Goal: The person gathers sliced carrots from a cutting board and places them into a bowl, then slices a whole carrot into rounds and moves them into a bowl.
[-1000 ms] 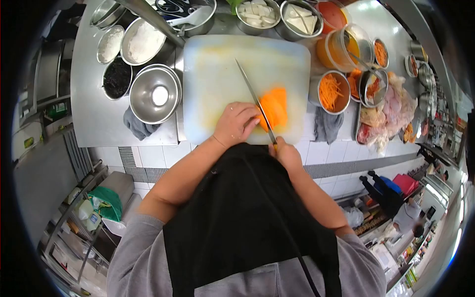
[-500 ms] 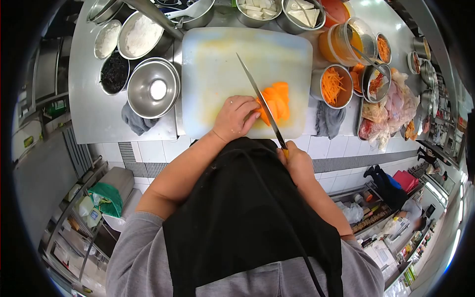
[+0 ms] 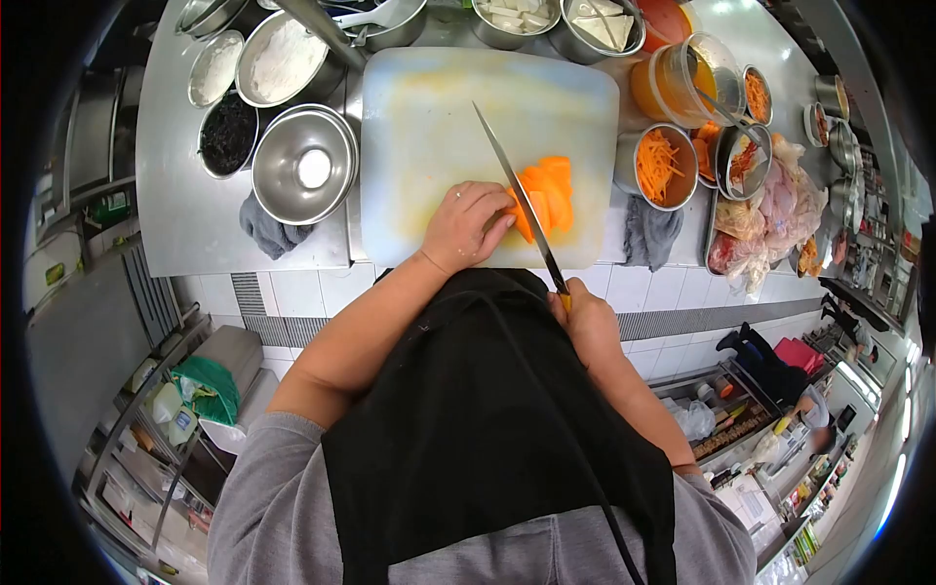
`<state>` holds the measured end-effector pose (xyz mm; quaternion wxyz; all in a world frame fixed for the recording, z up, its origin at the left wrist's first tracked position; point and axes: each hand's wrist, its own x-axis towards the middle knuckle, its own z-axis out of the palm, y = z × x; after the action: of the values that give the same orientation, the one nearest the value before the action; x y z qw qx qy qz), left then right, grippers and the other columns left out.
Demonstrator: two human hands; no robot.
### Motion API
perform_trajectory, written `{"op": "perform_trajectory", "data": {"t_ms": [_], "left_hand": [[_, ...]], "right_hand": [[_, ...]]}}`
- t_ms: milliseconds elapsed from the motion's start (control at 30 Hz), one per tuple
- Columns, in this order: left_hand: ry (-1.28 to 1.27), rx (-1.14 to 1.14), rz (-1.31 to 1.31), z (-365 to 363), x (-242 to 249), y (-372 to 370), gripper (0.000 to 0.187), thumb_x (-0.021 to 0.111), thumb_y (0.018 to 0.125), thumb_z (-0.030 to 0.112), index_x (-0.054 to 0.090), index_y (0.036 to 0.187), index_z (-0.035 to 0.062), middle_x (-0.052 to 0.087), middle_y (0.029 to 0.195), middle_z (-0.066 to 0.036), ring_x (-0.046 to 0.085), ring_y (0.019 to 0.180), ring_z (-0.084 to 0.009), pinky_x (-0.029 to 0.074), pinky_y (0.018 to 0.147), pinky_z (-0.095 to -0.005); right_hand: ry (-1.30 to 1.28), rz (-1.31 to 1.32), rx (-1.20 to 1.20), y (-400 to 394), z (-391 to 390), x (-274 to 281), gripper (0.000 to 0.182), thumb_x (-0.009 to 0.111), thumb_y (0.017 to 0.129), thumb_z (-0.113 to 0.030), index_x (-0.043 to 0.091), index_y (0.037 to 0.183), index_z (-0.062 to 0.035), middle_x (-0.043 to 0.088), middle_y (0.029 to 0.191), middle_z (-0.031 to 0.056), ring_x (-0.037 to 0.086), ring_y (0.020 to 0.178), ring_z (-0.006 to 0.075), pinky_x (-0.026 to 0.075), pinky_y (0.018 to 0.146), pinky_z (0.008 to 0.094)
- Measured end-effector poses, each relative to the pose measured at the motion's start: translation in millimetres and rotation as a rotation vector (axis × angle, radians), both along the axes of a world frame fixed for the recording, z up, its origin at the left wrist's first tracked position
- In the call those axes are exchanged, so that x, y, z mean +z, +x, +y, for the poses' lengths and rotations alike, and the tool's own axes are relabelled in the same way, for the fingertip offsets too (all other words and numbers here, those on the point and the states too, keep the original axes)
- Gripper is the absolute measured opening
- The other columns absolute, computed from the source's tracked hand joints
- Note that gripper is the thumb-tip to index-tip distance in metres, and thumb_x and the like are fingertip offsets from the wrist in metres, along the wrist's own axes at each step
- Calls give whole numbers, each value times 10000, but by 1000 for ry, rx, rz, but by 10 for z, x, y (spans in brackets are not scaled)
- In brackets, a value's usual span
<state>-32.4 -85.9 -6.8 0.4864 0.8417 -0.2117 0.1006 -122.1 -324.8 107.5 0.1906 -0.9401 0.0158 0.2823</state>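
My right hand (image 3: 588, 317) is wrapped round the yellow handle of a long knife (image 3: 512, 178), whose blade points up and to the left across the cutting board (image 3: 419, 117). Orange carrot slices (image 3: 554, 190) lie fanned on the board, mostly to the right of the blade. My left hand (image 3: 468, 226) presses with curled fingers on a carrot piece just left of the blade. Most of that piece is hidden under the fingertips and the knife.
Nested steel bowls (image 3: 304, 166) stand left of the board, near bowls of white powder (image 3: 283, 60) and dark food (image 3: 227, 136). On the right are shredded carrot (image 3: 658, 168), an orange tub (image 3: 673, 86) and bagged meat (image 3: 775, 210). A co-worker (image 3: 770, 370) is at far right.
The view has shifted slightly, so the board and bowls appear a little higher. Both hands keep nearly the same pose around the knife and carrot.
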Motion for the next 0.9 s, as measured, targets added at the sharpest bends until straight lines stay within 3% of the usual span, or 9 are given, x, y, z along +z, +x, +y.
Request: {"op": "perform_trajectory", "data": {"t_ms": [433, 500, 900], "left_hand": [[-5, 8, -6, -8, 3, -1, 272, 806, 898, 126, 707, 1148, 86, 710, 1148, -87, 669, 1031, -314, 528, 933, -414], [-8, 6, -5, -16, 6, 14, 273, 806, 897, 126, 706, 1147, 85, 711, 1149, -87, 670, 1033, -314, 530, 933, -415], [-46, 32, 24, -17, 9, 4, 268, 824, 872, 93, 715, 1116, 73, 726, 1092, -92, 678, 997, -324, 553, 895, -417]], "right_hand": [[-5, -49, 7, -67, 0, -14, 304, 726, 1056, -304, 600, 999, -34, 713, 755, 250, 719, 731, 490, 557, 647, 586], [-28, -11, 35, -33, -4, -3, 289, 675, 1072, -303, 588, 988, -41, 722, 766, 253, 733, 725, 471, 587, 668, 578], [-15, 5, 17, 114, 153, -225, 284, 624, 1091, -315, 575, 1015, -45, 725, 773, 259, 726, 753, 494, 571, 699, 608]]}}
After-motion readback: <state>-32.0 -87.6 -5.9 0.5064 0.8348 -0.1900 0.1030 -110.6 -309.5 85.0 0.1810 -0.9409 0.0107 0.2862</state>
